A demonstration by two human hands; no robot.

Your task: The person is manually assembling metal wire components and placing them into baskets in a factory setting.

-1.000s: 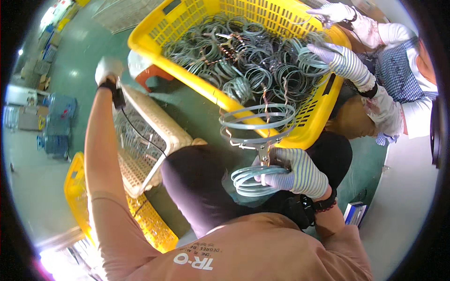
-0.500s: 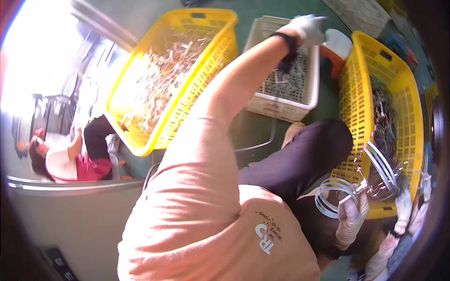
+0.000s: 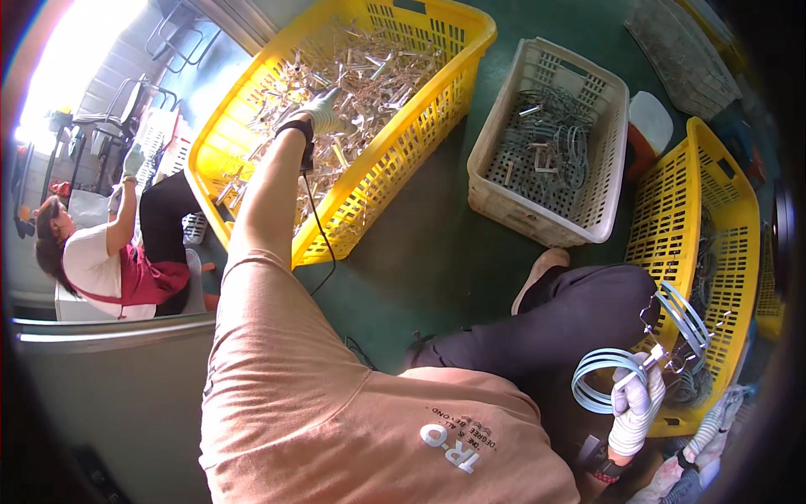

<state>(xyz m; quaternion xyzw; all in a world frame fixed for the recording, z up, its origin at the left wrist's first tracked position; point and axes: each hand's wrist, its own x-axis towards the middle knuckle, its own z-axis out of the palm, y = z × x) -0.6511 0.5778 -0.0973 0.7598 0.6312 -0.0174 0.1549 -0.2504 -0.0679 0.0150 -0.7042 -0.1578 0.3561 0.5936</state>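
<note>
My left hand, in a pale glove, reaches into the large yellow crate at the upper left. Its fingers are spread over a heap of small silvery metal pieces; it holds nothing that I can see. At the lower right my right hand, gloved in white stripes, is closed around pale blue wire rings with metal fittings on them. A second set of rings hangs beside the hand, against the right-hand yellow crate. Which part the fingers grip is partly hidden.
A white crate with coiled wire and metal pieces stands ahead, beyond my leg. Another yellow crate holds wire at the right. At the left a person sits. A cable hangs from my left wrist. Further right is a co-worker's gloved hand.
My left hand has swung left from above the white crate down into the large yellow crate. My right hand keeps hold of the wire rings and has shifted slightly.
</note>
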